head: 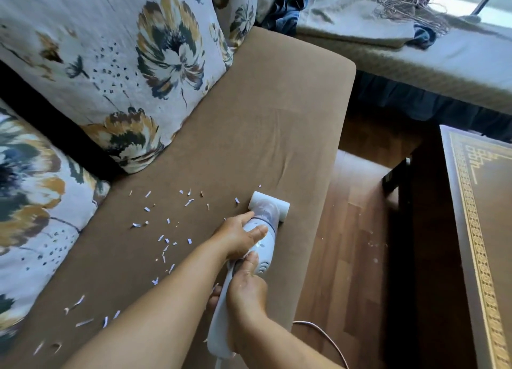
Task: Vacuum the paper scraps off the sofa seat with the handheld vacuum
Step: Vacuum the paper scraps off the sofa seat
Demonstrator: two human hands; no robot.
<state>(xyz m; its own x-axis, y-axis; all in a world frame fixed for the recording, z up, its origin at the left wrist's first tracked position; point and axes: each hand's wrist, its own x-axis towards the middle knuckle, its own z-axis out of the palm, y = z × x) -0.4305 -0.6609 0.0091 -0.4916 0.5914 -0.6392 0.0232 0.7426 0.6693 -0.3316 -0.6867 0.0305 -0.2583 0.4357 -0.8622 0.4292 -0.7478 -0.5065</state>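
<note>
Brown sofa seat [249, 125] fills the middle of the view, with floral cushions [116, 64] along its back and wood floor [352, 244] to its right.

The left hand [241, 238] lies over the body of the vacuum [263, 230]; its fingers [259, 233] look nearly straight, laid flat on the white casing and steadying it rather than wrapped round it. The right hand [246, 288] is clenched on the handle further back, thumb stretched forward along the top, apparently near the switch. Whether the motor is running cannot be told.

The vacuum's wide nozzle sits flat on the seat near the front edge, at the right fringe of the scraps [163, 238]. One scrap lies just beside the nozzle's left end; most are scattered to the left, towards the cushions, and a looser group lies nearer the person at lower left. A few bits appear to be on the floor as well. A white cord [327, 338] trails from the vacuum's tail over the seat edge.

To do this step well, the nozzle should probably stay flat against the fabric and travel leftward in slow, overlapping passes, so light paper is drawn in rather than pushed or blown aside. The flat left hand can press lightly to keep the seal. The near cluster likely needs its own pass, and the cord should hang slack so it does not drag scraps off the edge.
</note>
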